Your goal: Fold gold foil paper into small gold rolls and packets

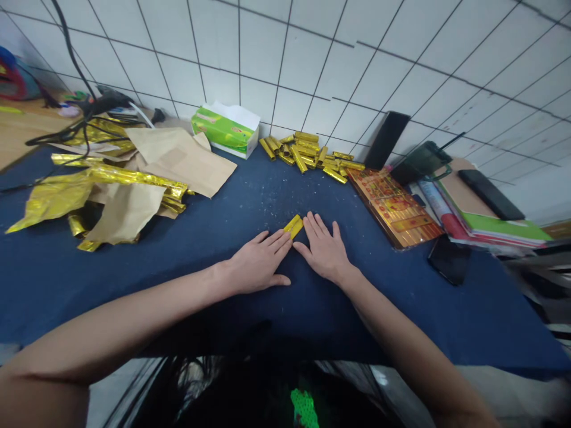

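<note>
1. Blue tabletop (223, 238), kinda speckled.
2. Left hand (256, 264): lying flat, fingers straight.
3. Right hand (326, 252): also flat, nothing gripped.
4. Gold strip (294, 227): near end's under the left fingertips, just left of the right ones.

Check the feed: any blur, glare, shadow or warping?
In the head view, wide-angle distortion slants the grid of the tiled wall at the sides; the lower right edge is blurred; the gold foil sheet glints; the left hand and right hand read clearly, though fine detail on the gold foil strip is soft; the blue tabletop darkens toward its near edge.
</note>
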Available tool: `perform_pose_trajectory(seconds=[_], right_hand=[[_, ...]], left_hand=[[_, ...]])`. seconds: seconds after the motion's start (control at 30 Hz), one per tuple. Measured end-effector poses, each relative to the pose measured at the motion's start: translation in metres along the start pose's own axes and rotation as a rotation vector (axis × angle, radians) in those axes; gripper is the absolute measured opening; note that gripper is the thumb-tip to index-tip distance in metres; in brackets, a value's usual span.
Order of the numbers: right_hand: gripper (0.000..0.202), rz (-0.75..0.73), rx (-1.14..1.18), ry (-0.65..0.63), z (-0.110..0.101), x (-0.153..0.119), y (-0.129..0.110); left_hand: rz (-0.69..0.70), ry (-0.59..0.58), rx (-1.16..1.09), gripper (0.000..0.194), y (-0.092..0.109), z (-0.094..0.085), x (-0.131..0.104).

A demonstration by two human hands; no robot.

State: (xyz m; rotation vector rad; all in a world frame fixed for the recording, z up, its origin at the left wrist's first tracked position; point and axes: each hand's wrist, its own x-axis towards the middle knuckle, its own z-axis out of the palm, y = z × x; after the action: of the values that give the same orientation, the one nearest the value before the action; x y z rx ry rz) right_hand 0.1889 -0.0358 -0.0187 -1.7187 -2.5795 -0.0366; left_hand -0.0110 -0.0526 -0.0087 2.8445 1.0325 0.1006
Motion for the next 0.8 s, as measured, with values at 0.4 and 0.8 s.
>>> perform_pose_trajectory(seconds=[0.4, 0.8], right_hand=[[0.07, -0.201, 0.066, -0.078, -0.015, -0.006, -0.016], [0.063, -0.102, 0.007, -0.052, -0.006, -0.001, -0.001]], left_hand=[[-0.009, 0.003, -0.016, 0.078, 0.0, 0.001, 0.001], [0.01, 0.024, 0.004, 0.069, -0.005, -0.001, 0.0]])
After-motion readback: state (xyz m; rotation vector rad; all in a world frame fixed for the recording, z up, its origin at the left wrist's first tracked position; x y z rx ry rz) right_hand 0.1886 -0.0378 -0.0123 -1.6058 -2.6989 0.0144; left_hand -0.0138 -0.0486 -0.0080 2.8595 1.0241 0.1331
